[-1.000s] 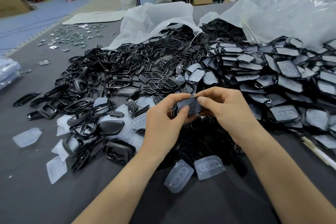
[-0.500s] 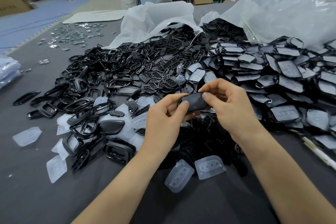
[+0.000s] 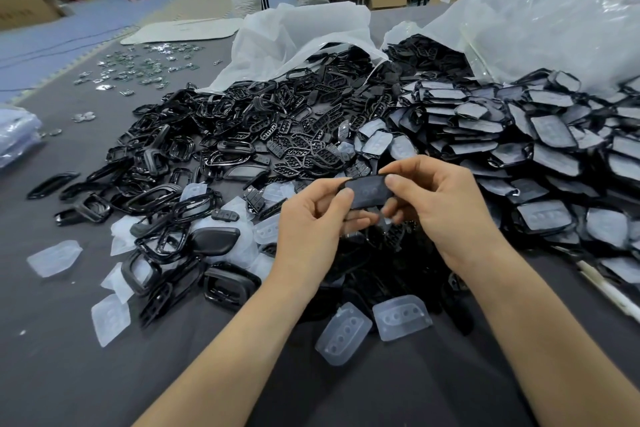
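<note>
A small black shell piece (image 3: pixel 367 191) is held in the air above the table, between the two hands and a little over the dark heap of parts. It lies almost flat, with its broad face toward the camera, and faint round marks show on this face. The left hand (image 3: pixel 313 218) pinches the left end of the piece between thumb and forefinger; the other fingers are curled under it. The right hand (image 3: pixel 440 208) grips the right end, with the thumb on the top face and the fingers bent below. Both hands hold it firmly, and the grip is narrow, only as wide as the piece is thick.

Just below the hands, two clear button pads (image 3: pixel 372 326) lie on the grey table (image 3: pixel 69 374), each with a row of round holes. To the left is a loose pile of black frames (image 3: pixel 162 191), mixed with more clear pads. Behind the hands there is a spread of small black button grids (image 3: pixel 301 146). On the right, stacked black pieces with clear backs (image 3: pixel 540 135) make a long heap. Farther back, two large white plastic bags (image 3: pixel 304 35) lie open, and black parts spill out of them. Small shiny metal parts (image 3: pixel 138 69) are scattered on the far left side of the table.
</note>
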{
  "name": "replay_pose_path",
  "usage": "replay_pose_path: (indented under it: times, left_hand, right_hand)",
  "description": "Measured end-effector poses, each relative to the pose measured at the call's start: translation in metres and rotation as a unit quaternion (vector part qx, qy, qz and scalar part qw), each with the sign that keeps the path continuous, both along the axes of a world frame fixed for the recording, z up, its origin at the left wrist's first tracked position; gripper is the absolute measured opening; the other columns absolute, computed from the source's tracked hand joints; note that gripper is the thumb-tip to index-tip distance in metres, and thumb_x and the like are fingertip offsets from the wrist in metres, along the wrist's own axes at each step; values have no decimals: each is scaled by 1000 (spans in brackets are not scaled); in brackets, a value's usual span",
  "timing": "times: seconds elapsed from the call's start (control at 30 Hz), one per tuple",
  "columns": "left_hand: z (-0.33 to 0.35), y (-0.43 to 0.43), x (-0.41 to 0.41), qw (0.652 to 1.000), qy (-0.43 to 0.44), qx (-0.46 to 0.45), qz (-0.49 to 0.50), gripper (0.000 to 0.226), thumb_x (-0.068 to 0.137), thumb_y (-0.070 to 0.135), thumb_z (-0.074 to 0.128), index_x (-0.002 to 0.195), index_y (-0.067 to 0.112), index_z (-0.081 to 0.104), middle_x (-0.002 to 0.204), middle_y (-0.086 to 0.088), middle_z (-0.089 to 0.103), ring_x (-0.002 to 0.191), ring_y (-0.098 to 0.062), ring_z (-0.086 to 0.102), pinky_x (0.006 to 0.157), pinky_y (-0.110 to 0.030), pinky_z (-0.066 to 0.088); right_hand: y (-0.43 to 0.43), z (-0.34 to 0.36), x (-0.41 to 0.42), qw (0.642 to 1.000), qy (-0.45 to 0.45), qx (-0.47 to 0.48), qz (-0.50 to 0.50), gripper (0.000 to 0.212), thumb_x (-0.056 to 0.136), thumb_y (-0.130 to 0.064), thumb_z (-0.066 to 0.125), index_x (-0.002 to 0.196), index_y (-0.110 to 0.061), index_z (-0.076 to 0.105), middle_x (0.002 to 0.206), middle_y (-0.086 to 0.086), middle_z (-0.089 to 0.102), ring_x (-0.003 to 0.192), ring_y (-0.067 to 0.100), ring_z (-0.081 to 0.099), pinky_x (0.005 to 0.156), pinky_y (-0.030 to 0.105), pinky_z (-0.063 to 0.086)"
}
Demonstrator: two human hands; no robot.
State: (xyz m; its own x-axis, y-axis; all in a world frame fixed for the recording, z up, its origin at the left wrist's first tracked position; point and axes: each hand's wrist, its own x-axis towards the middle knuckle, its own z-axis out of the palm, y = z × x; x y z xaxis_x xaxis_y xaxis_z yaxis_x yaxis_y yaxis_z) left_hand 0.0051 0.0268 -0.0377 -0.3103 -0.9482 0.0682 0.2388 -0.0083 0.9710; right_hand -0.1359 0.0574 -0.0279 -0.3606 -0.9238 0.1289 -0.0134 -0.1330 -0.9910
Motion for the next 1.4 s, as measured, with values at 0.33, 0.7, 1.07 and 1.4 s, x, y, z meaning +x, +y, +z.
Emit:
replay_pose_path:
  times: [0.33,0.7,1.07,1.4]
  left_hand:
    - [12,-7,9,946,133,263,-137,31,77,22,63,85,-5,74,85,-24,72,69,-22,73,54,-17,56]
    - [2,-11,5,981,111,124,-95,33,71,6,63,104,6,68,95,-9,75,85,-15,72,68,-20,57]
    - [1,-11,7,968,149,129,-152,40,76,2,59,115,7,64,115,-14,69,100,-23,69,88,-30,56]
    - [-1,-11,6,964,164,113,-174,32,79,2,59,103,13,76,113,-13,71,103,-21,69,87,-28,55]
  right_hand:
    - [3,10,-8,995,49,-56,69,30,87,13,51,82,-11,67,87,5,71,84,20,70,82,31,57]
    - [2,9,-12,978,-190,-17,80,21,82,3,59,99,-11,61,86,7,69,79,13,68,70,24,56]
    - [1,10,-16,943,-314,73,83,30,67,-13,65,97,-14,61,72,3,68,63,14,64,59,28,57]
    - [1,15,-12,943,-326,4,69,34,68,-5,62,101,-11,59,71,4,62,58,9,62,74,27,59]
